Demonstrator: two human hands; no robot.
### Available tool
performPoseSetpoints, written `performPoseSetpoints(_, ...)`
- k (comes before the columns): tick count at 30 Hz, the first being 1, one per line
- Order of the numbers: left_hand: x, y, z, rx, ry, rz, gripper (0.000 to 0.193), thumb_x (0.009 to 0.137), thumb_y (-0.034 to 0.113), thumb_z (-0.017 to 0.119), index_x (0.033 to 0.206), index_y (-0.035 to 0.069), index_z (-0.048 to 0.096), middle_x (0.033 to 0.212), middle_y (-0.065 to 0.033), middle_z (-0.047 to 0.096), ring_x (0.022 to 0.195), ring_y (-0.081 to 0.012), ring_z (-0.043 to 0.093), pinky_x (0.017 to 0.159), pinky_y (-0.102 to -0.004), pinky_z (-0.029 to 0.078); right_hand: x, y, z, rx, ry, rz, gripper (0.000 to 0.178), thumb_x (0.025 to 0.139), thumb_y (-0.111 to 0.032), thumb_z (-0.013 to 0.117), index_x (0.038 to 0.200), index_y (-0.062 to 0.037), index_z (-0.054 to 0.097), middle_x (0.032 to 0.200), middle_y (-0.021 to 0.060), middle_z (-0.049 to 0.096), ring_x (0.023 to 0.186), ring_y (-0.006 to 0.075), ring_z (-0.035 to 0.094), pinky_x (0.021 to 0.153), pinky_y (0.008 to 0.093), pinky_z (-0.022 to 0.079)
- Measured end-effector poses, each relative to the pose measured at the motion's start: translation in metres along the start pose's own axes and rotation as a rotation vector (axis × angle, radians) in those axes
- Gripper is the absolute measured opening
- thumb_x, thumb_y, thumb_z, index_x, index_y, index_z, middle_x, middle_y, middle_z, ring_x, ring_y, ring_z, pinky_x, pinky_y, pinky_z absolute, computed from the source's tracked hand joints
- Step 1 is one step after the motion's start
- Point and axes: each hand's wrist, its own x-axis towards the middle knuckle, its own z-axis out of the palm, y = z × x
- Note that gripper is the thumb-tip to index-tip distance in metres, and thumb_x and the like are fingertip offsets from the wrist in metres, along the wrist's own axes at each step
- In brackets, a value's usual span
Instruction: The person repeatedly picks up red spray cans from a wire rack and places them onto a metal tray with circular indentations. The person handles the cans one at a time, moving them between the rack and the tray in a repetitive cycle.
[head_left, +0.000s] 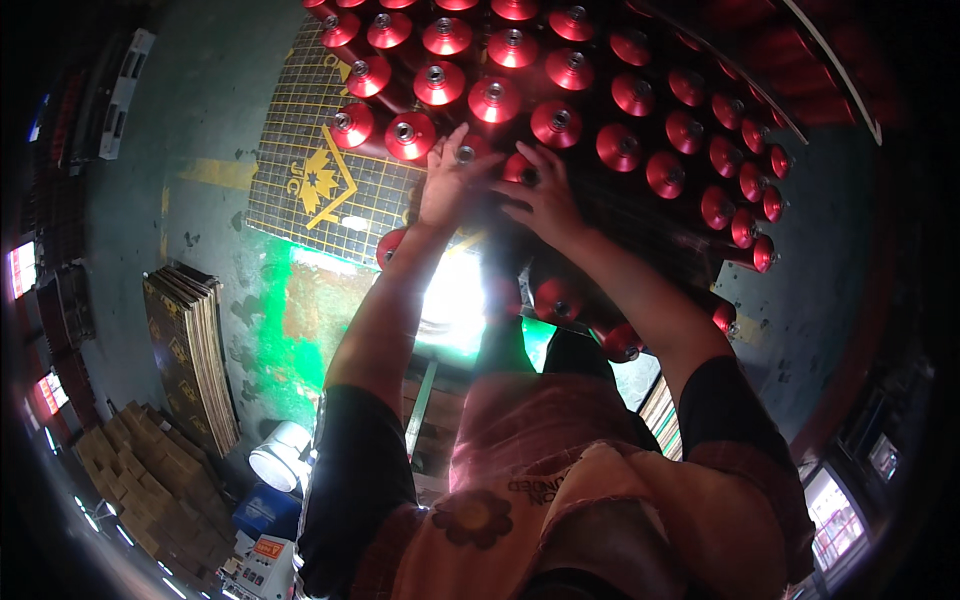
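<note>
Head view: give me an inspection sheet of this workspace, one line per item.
Surface: dark sheet with a yellow grid and emblem, carrying rows of spools.
Job's things: red spools standing close together, silver cores up.
Clutter: stack of flat dark sheets, pile of brown cartons, white bucket.
Hands: left hand and right hand side by side on spools at the near edge; grip hidden.
Cables: nothing seen.
Surroundings: grey floor with green patch; lit screens at the rim.
</note>
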Motion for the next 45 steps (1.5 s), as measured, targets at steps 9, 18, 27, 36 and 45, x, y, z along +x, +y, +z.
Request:
performPoseSetpoints(9, -0.037, 0.035, -0.121, -0.034, 0.165, 0.089, 0.05, 0.063, 0.009, 0.084, 0.107, 0.031, 0.076, 0.141, -0.0036, 0.052, 0.12, -0.0321, 0.053, 0.093, -0.0405, 0.054, 0.007, -0.029, -0.072, 0.089, 0.095, -0.032, 0.046, 0.069, -0.01, 0.081, 0.111, -0.028, 0.074, 0.142, 0.0064, 0.045, 0.131, 0.0339, 0.04, 0.108, 0.0423, 0.041)
performPoseSetpoints(18, -0.245, 0.019, -0.212, -1.337, 0.632, -0.469, 0.062, 0.092, 0.034, 0.065, 0.138, -0.004, 0.047, 0.133, -0.0193, 0.057, 0.121, -0.0287, 0.057, 0.107, -0.0448, 0.044, -0.022, -0.113, -0.155, 1.162, -0.168, 0.405, 0.051, 0.081, -0.017, 0.065, 0.13, -0.0025, 0.061, 0.139, 0.0109, 0.053, 0.131, 0.0225, 0.047, 0.111, 0.037, 0.036)
performPoseSetpoints(27, -0.38, 0.001, -0.086, -1.193, 0.46, -1.281, 0.027, 0.098, 0.021, 0.054, 0.118, 0.002, 0.059, 0.094, -0.0129, 0.07, 0.068, -0.0212, 0.067, 0.061, -0.0315, 0.056, -0.093, -0.216, 0.051, 2.548, -0.919, 0.426, 0.027, 0.101, -0.023, 0.052, 0.112, -0.0028, 0.066, 0.103, 0.0073, 0.068, 0.094, 0.02, 0.066, 0.086, 0.0337, 0.054)
performPoseSetpoints(36, -0.451, -0.062, -0.015, -1.622, 0.556, -1.3, 0.033, 0.098, 0.03, 0.053, 0.116, 0.003, 0.056, 0.094, -0.0125, 0.068, 0.078, -0.0237, 0.066, 0.065, -0.0388, 0.055, -0.145, -0.229, 0.098, 2.049, -1.078, 1.173, 0.046, 0.094, -0.035, 0.054, 0.132, -0.0098, 0.051, 0.125, 0.0106, 0.06, 0.111, 0.024, 0.061, 0.098, 0.0429, 0.049)
performPoseSetpoints(45, -0.446, -0.047, -0.025, -2.184, 0.753, -1.049, 0.039, 0.098, 0.04, 0.051, 0.114, 0.005, 0.054, 0.094, -0.012, 0.066, 0.089, -0.0263, 0.064, 0.069, -0.0461, 0.054, -0.118, -0.236, 0.085, 2.032, -1.054, 1.157, 0.048, 0.093, -0.033, 0.055, 0.133, -0.0074, 0.051, 0.12, 0.0123, 0.063, 0.108, 0.0247, 0.062, 0.099, 0.0425, 0.049)
